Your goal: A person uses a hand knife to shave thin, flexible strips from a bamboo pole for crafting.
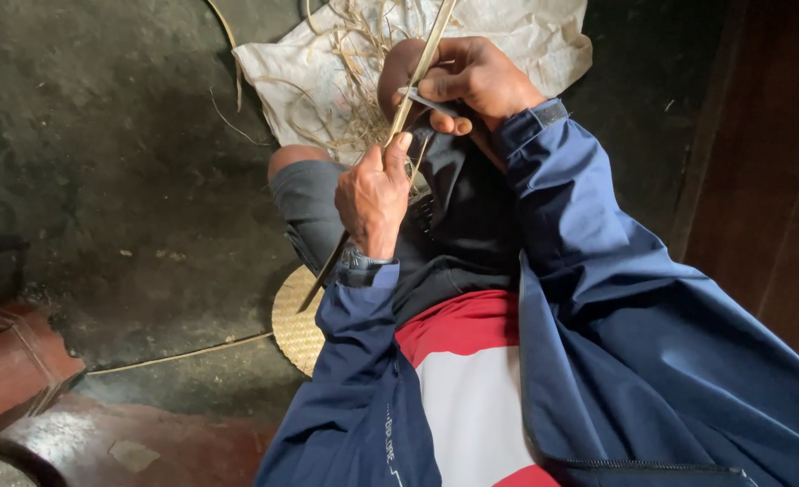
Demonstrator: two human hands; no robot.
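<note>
The person sits low on the floor, knees apart, with a long thin bamboo strip (399, 126) running slantwise across the lap. The left hand (374, 197) is closed around the strip lower down, thumb laid along its top as if to steady it and keep it from twisting. The right hand (471, 77) is curled shut higher up, gripping a small knife (428, 101) whose grey blade lies against the strip just beside the thumb; the knuckles rest near the right knee, which seems to serve as a brace. Holding the strip at two points close together keeps the springy stem stiff where the blade meets it.

The strip is pale, flat and narrow, its lower end darker and poking out past the left wrist toward a round woven mat (293, 323) on which the person appears to sit. Beyond the knees a white sack (534, 36) is spread on the ground, crumpled and soft, and on it lies a heap of shavings (363, 72), thin, curly and straw-coloured; spread there, the sack seems to catch what falls from the blade. Another loose sliver (183, 354) lies across the dark, rough, stained floor (120, 153) to the left. The person wears a smooth blue jacket (634, 343) and dark shorts (314, 203).
</note>
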